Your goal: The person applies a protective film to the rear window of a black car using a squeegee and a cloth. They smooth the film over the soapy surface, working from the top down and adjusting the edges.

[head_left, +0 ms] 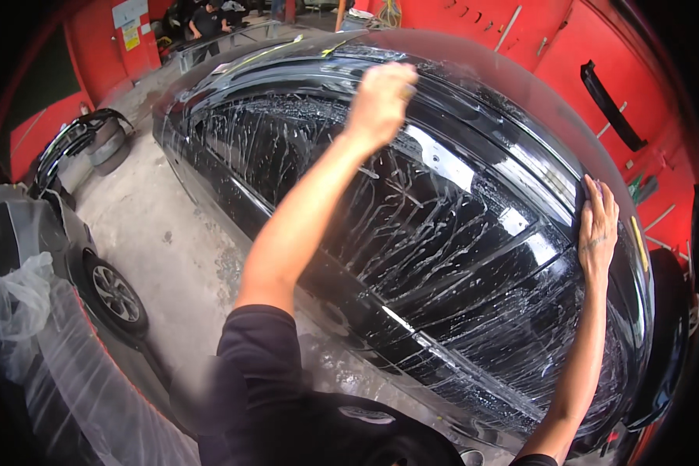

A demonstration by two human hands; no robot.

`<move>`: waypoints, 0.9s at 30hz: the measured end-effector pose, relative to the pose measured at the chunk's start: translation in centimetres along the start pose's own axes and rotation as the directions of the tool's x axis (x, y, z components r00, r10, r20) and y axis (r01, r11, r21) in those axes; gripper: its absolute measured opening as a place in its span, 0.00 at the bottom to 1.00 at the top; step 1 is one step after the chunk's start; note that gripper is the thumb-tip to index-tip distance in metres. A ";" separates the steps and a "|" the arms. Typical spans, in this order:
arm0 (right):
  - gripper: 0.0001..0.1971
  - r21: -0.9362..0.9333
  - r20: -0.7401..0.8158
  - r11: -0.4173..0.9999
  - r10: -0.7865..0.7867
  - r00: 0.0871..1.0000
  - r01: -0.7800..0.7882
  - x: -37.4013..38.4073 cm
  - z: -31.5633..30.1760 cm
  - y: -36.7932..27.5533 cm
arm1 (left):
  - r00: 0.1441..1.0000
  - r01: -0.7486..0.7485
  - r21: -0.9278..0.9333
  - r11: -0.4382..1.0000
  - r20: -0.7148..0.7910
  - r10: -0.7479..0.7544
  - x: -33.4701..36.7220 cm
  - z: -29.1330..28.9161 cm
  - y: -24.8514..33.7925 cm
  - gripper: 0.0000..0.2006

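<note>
A black car [443, 272] stands in front of me, its side windows and door covered with pale wet streaks and drops. Above the upper edge of the side window, my left hand [380, 105] is curled closed and slightly blurred. Whatever it may hold is hidden by the fingers. Further right, my right hand [600, 217] rests on the roof edge with its fingers stretched along the surface. I cannot make out anything under that palm. Both arms reach up across the car's side.
At left, a grey car [116, 291] is partly draped in clear plastic sheeting [78, 365]. Loose tyres [107, 147] lie on the concrete floor [171, 225]. A person [208, 27] is at the back. A black trim piece [612, 107] hangs on the red wall [567, 62].
</note>
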State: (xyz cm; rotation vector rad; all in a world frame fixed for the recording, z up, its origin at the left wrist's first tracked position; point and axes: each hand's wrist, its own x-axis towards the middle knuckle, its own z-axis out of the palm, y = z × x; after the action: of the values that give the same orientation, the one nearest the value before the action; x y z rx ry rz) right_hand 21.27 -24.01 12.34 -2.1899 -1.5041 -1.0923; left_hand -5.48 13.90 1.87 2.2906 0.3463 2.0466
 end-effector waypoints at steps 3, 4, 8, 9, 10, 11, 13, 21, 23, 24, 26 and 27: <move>0.23 -0.028 -0.013 0.999 -0.020 1.000 0.020 -0.2 0.6 -0.1 | 0.959 0.277 0.179 0.944 0.003 -0.282 0.6 -4.5 -6.1 0.18; 0.23 -0.023 -0.010 1.000 -0.013 1.000 0.013 -0.1 0.7 -0.3 | 0.957 0.291 0.219 0.931 -0.047 -0.288 0.3 -3.9 -5.7 0.20; 0.22 -0.031 -0.023 0.999 -0.019 1.000 0.018 0.1 0.7 -0.1 | 0.980 0.193 0.244 0.950 0.003 -0.199 -1.9 2.3 6.5 0.22; 0.22 -0.018 -0.016 1.000 -0.016 1.000 0.015 0.0 0.6 -0.1 | 0.992 0.100 0.176 0.979 0.052 -0.111 -3.4 4.0 10.6 0.22; 0.22 0.004 -0.013 1.000 -0.013 1.000 0.013 0.0 0.7 -0.3 | 0.995 0.004 0.113 0.994 0.097 -0.015 -4.5 4.6 13.0 0.21; 0.22 0.001 -0.035 1.000 -0.021 0.999 0.021 -0.3 0.5 0.1 | 0.994 -0.019 0.088 0.996 0.113 0.009 -4.8 4.5 13.1 0.22; 0.22 -0.005 -0.035 1.000 -0.023 0.999 0.023 -0.4 0.3 0.3 | 0.988 -0.083 0.059 0.995 0.139 0.074 -4.5 3.1 10.7 0.22; 0.22 -0.005 -0.017 0.999 -0.043 0.999 0.043 0.0 0.9 -0.4 | 0.964 0.262 0.549 0.794 -0.110 -0.242 -4.2 -2.1 -0.4 0.19; 0.22 -0.016 -0.037 0.999 -0.043 0.998 0.042 0.1 0.9 -0.2 | 0.970 0.237 0.270 0.933 -0.112 -0.213 -4.5 1.1 7.1 0.19; 0.22 -0.025 -0.037 0.998 -0.051 0.998 0.050 0.1 0.8 -0.1 | 0.983 0.179 0.286 0.941 -0.093 -0.159 -4.9 2.8 10.6 0.21; 0.22 -0.025 -0.057 0.998 -0.058 0.997 0.057 -0.2 0.5 -0.1 | 0.993 0.098 0.196 0.976 -0.082 -0.084 -5.5 3.9 12.2 0.23; 0.22 -0.036 -0.049 0.998 -0.052 0.997 0.050 -0.5 0.0 0.2 | 0.995 0.014 0.149 0.989 -0.095 0.000 -5.1 3.3 11.1 0.20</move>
State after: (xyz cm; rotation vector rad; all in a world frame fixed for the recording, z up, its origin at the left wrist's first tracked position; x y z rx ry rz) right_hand 21.34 -24.48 12.01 -2.1415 -1.5387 -1.1890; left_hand -1.29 2.45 -1.44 2.2725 0.5300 2.2022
